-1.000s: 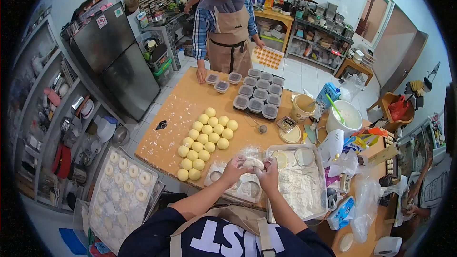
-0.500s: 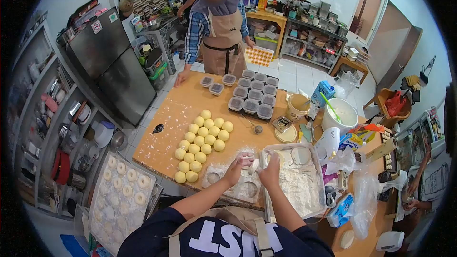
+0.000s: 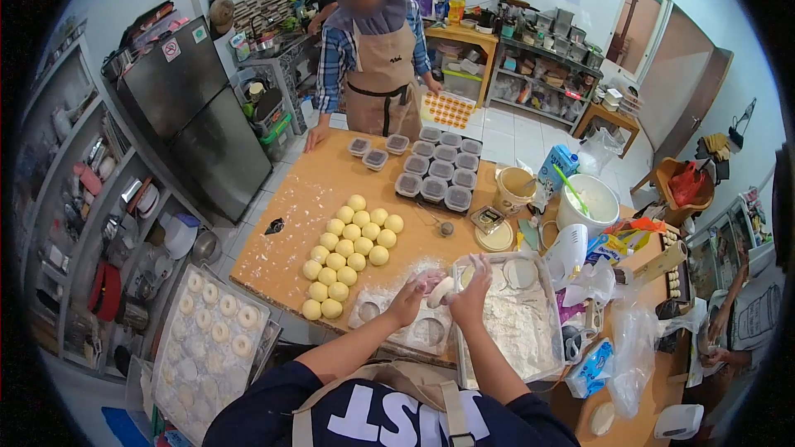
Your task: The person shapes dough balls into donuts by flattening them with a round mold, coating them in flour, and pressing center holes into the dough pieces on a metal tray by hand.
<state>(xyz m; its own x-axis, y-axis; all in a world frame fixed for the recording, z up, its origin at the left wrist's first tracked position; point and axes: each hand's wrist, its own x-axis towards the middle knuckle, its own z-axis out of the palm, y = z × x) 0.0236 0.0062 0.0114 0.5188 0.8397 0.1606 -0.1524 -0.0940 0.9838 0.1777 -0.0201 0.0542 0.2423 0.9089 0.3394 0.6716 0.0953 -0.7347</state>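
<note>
Between my two hands, above the table's front edge, is a floured white piece of dough point(image 3: 440, 291), perhaps a ring seen partly edge-on. My left hand point(image 3: 409, 300) is closed on its left side, its fingers dusted with flour. My right hand point(image 3: 470, 296) is beside the dough's right side, fingers raised and apart; whether it touches the dough is hard to tell. Under my left hand lies a floured dough sheet point(image 3: 406, 329) with round cut-outs. A white tray of flour point(image 3: 517, 327) sits below my right hand, with a round dough disc point(image 3: 521, 274) in its far corner.
Rows of yellow dough balls point(image 3: 349, 251) lie left of my hands. Lidded plastic cups point(image 3: 441, 168) stand farther back. At the left is a tray of dough rings point(image 3: 211, 348). A mixing bowl point(image 3: 586, 207) and hand mixer point(image 3: 568, 252) stand right. A person point(image 3: 377, 66) faces me across the table.
My right hand's fingers have lifted and spread from the dough. The dough has tilted and shows more of its face. The view has shifted slightly.
</note>
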